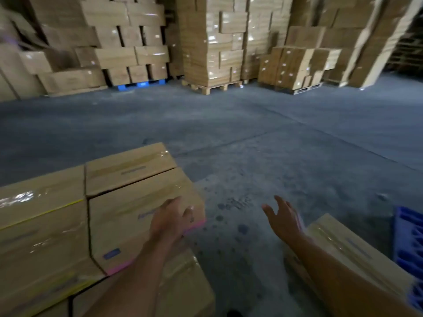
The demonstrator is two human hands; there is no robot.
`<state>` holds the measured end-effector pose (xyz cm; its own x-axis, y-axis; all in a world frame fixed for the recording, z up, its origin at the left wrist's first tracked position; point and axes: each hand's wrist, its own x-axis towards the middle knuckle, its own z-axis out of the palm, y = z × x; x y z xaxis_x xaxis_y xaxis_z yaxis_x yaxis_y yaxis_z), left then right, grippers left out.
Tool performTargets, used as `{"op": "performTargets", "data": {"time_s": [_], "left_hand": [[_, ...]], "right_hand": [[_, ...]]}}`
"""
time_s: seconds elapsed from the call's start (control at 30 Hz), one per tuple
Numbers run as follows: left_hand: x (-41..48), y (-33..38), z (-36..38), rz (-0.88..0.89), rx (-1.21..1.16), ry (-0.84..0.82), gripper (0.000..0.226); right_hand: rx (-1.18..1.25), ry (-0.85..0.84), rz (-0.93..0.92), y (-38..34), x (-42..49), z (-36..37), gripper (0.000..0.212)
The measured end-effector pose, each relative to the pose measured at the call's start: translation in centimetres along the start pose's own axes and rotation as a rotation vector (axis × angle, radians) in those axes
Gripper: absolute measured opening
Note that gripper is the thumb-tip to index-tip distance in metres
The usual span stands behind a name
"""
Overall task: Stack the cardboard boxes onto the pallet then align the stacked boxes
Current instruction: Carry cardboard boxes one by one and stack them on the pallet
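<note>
Forearms first, since they fill the bottom of the head view. Left hand (174, 216) is lying on the top right corner of the pink-edged box (137, 216), fingers bent over the edge, so it's got a hold on it. Right hand (283, 216) is hanging in the air over the concrete floor (251, 133), fingers spread wide, holding nothing.

My read is that this is the pick-up part of the stacking step. That box sits on the top layer of a pile on the left, tight against a yellow-edged box (41, 225) and another carton behind (130, 168), with a lower carton (183, 282) under it. The blue pallet (409, 243) pokes in at the far right edge. A lone box (357, 255) lies against it under the right forearm, and I can't tell if it's fully on the pallet. Next move probably needs the free hand on the box's right side or underneath, then a lift and a turn to the right.

Material-wise it's all plain brown corrugated card, rectangular and sharp-cornered, with shiny clear tape on top that could be slick. The pallet is ribbed plastic, and the floor is rough and spotted. Tall box stacks (217, 42) stand along the back.
</note>
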<state>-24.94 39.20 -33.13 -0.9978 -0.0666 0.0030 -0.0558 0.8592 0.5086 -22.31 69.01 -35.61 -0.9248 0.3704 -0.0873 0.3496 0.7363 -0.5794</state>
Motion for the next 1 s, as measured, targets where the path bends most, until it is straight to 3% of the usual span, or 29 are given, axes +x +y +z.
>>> {"op": "performTargets", "data": {"time_s": [0.23,0.37,0.43,0.7,1.0], "left_hand": [[-3.3,13.8,6.3,0.359,-0.044,-0.142,0.045],[-4.4,20.0,11.6,0.503,-0.050,-0.246,0.082],[-4.2,22.7,15.1,0.549,-0.021,-0.304,0.080],[-0.6,32.3,32.8,0.601,0.086,-0.532,0.054],[7.3,36.0,52.9,0.491,0.188,-0.719,0.052]], "right_hand": [[0.034,0.191,0.284,12.1,-7.1,-8.3,0.065],[0.081,0.232,0.449,19.4,-9.6,-10.9,0.065],[0.086,0.233,0.551,23.1,-10.2,-11.8,0.064],[0.125,0.207,0.876,37.9,-5.0,-10.4,0.069],[0.157,0.045,1.084,52.8,6.6,-4.5,0.074]]}}
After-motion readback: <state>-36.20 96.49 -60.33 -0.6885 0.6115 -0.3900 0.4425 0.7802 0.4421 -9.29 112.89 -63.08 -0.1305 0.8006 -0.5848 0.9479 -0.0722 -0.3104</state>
